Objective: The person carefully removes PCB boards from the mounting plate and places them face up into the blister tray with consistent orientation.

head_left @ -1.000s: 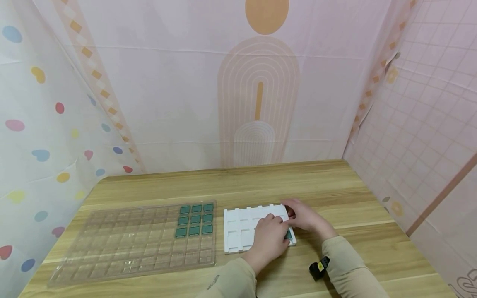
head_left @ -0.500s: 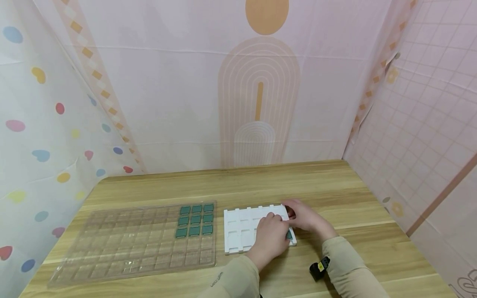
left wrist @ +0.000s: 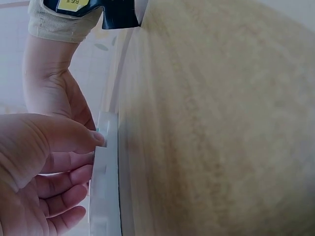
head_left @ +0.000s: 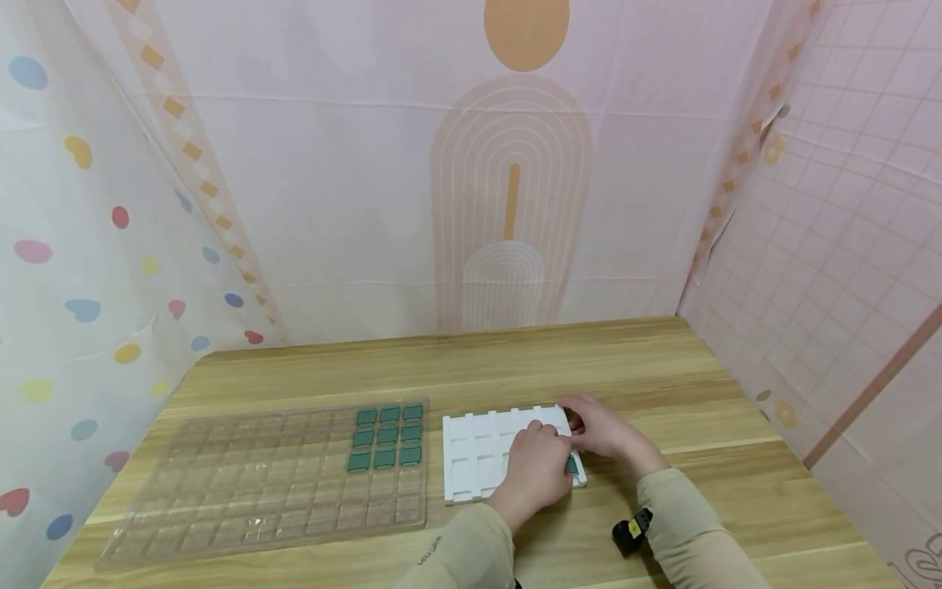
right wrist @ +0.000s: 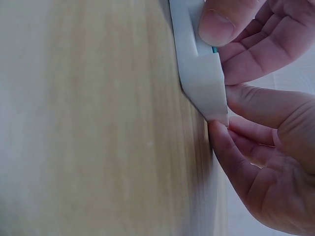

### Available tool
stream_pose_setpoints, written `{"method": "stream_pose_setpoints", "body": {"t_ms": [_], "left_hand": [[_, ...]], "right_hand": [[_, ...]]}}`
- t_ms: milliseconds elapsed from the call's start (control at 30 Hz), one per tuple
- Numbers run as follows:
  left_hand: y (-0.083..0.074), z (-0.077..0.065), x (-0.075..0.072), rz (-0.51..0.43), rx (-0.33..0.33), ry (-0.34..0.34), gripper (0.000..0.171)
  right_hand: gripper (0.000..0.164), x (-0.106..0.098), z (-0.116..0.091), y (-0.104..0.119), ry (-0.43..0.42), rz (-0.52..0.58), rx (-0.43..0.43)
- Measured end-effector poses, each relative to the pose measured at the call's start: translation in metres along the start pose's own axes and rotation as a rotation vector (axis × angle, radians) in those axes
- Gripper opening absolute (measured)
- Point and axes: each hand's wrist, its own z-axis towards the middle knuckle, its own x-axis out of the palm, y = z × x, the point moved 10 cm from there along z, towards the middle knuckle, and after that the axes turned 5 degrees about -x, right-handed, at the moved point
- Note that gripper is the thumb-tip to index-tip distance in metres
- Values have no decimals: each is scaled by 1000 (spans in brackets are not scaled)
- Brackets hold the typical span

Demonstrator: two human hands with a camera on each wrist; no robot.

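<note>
A white tray with shallow rectangular pockets [head_left: 460,473] lies on the wooden table. Over its right part, my left hand [head_left: 537,465] curls its thumb and fingers at a small green circuit chip [head_left: 571,465], mostly covered by the hand. In the left wrist view the left thumb [left wrist: 83,137] sits in a notch of the tray's side. My right hand [head_left: 599,427] holds the far right corner of the tray. Seen from the right wrist, its thumb lies against the top of the white tray edge [right wrist: 197,73], with the index fingertip under the corner.
Left of the white tray lies a large clear plastic tray [head_left: 257,483] with many pockets. Several green chips [head_left: 385,435] fill its far right pockets. A black wrist device [head_left: 630,533] hangs below the right sleeve. Patterned curtains [head_left: 331,204] stand behind the wooden table [head_left: 625,360].
Both hands stay almost where they were, at the right end of the white tray. The left sleeve has shifted slightly to the right.
</note>
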Motion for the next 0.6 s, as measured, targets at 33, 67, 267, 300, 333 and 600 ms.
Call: {"method": "stream_pose_setpoints", "body": {"t_ms": [33,67,267,300,333,600], "left_hand": [[0,0,0,-4,1,-1,12],[1,0,0,-7,1,-2,12],[2,1,0,-16,-3,0,13],[2,2,0,-14,-2,1,14],[2,2,-1,-14,-3,2,14],[2,2,-1,0,-2,14,15]], "right_hand": [[59,0,0,0,0,1,0],[59,0,0,0,0,4,2],[59,0,0,0,-3,8,1],[59,0,0,0,-4,8,0],[58,-1,0,0,-4,8,-1],[58,0,1,0,-2,1,-8]]}}
